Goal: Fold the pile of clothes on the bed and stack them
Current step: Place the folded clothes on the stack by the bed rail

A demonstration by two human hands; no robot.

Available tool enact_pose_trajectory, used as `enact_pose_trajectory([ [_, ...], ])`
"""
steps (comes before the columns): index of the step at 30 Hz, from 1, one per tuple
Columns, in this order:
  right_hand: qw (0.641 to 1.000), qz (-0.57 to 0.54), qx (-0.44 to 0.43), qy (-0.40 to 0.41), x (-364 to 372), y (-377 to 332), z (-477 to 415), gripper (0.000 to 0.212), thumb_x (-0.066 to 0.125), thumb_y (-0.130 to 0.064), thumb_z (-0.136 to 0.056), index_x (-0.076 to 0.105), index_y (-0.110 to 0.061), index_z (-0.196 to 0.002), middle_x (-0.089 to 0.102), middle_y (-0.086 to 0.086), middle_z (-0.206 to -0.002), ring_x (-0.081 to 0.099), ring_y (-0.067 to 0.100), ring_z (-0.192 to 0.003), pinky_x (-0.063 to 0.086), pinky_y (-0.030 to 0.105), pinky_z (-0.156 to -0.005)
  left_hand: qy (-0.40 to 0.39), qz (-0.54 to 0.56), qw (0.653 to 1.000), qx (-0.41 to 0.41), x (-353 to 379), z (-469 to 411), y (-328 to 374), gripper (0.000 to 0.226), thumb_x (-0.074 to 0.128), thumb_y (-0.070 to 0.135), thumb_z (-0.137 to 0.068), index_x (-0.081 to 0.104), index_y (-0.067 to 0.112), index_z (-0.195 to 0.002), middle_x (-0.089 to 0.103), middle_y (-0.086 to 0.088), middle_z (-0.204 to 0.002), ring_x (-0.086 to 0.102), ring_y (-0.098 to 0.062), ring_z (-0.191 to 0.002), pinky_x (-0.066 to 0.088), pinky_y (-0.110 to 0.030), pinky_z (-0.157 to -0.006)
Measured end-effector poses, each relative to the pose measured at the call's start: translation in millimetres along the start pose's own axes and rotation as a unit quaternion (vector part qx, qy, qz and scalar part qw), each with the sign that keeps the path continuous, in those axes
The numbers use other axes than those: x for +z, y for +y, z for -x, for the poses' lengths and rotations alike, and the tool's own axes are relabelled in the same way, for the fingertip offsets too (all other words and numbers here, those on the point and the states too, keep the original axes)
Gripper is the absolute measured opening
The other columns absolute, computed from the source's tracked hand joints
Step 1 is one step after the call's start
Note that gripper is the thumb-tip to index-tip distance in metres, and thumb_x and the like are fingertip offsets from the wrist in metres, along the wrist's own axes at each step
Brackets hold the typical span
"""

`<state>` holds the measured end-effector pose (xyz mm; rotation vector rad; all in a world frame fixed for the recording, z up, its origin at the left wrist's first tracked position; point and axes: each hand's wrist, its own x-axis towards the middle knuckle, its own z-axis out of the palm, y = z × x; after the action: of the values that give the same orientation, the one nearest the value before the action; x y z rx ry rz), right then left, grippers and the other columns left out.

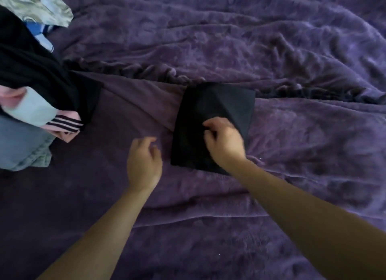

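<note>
Your right hand (pixel 224 142) is pinching the folded black garment (pixel 208 104) near its middle, grip curled onto the cloth; your left hand (pixel 144 162) is hovering just left of it, grip loose and empty. The garment is lying lengthwise away from you on the bed (pixel 271 50), with the pile (pixel 31 71) sitting well to the left, nearer your left hand

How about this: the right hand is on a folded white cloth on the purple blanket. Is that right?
Not quite. The cloth is black, not white. The head view shows the right hand on it, on the purple blanket.
</note>
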<state>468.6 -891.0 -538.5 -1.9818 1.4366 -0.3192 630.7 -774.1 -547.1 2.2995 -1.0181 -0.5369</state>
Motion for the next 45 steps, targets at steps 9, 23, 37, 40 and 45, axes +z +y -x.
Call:
enact_pose_trajectory([
  [9, 0.968, 0.248, 0.025, -0.022, -11.4, 87.2, -36.6, 0.064, 0.032, -0.059, -0.096, 0.013, -0.036, -0.152, -0.002, 0.008, -0.162, 0.000, 0.029, -0.149, 0.022, 0.054, -0.111, -0.125, -0.206, 0.954, 0.176, 99.6, -59.0, 45.7, 0.055, 0.031, 0.052, -0.098, 0.020, 0.036, -0.150, 0.004, -0.019, -0.159, 0.016, -0.040, -0.143, 0.025, -0.051, -0.109],
  [23, 0.975, -0.054, 0.209, 0.061, 13.9, 71.1, 3.2, 0.055, 0.047, -0.049, -0.095, 0.028, -0.043, -0.146, 0.048, 0.010, -0.131, 0.055, 0.038, -0.112, 0.043, 0.043, -0.095, -0.102, -0.060, 0.987, 0.110, 98.9, -47.7, 57.1, 0.043, 0.049, 0.030, -0.098, 0.043, 0.037, -0.139, 0.046, -0.015, -0.114, 0.055, -0.038, -0.090, 0.043, -0.043, -0.082],
  [37, 0.973, 0.057, 0.164, 0.151, -181.6, 203.1, 195.5, 0.044, 0.051, -0.045, -0.096, 0.045, -0.037, -0.139, 0.052, -0.001, -0.107, 0.062, 0.033, -0.082, 0.053, 0.042, -0.071, -0.150, 0.094, 0.977, 0.120, 150.7, 184.9, 222.5, 0.037, 0.054, 0.017, -0.096, 0.056, 0.018, -0.133, 0.046, -0.014, -0.108, 0.055, -0.029, -0.092, 0.035, -0.018, -0.083],
  [40, 0.970, 0.086, 0.179, 0.137, -228.6, 258.8, 239.5, 0.046, 0.048, -0.046, -0.097, 0.042, -0.038, -0.141, 0.051, 0.001, -0.113, 0.062, 0.036, -0.085, 0.052, 0.043, -0.074, -0.159, 0.083, 0.975, 0.128, 188.5, 247.7, 270.3, 0.038, 0.053, 0.018, -0.096, 0.054, 0.019, -0.134, 0.046, -0.016, -0.111, 0.058, -0.036, -0.090, 0.044, -0.037, -0.085],
  [45, 0.962, 0.136, 0.200, 0.126, -320.0, 350.0, 301.5, 0.049, 0.046, -0.047, -0.096, 0.039, -0.037, -0.143, 0.050, 0.002, -0.117, 0.061, 0.039, -0.089, 0.052, 0.047, -0.073, -0.179, 0.084, 0.971, 0.136, 254.9, 343.9, 350.8, 0.037, 0.053, 0.020, -0.096, 0.055, 0.020, -0.134, 0.046, -0.013, -0.112, 0.058, -0.037, -0.088, 0.045, -0.039, -0.081],
])
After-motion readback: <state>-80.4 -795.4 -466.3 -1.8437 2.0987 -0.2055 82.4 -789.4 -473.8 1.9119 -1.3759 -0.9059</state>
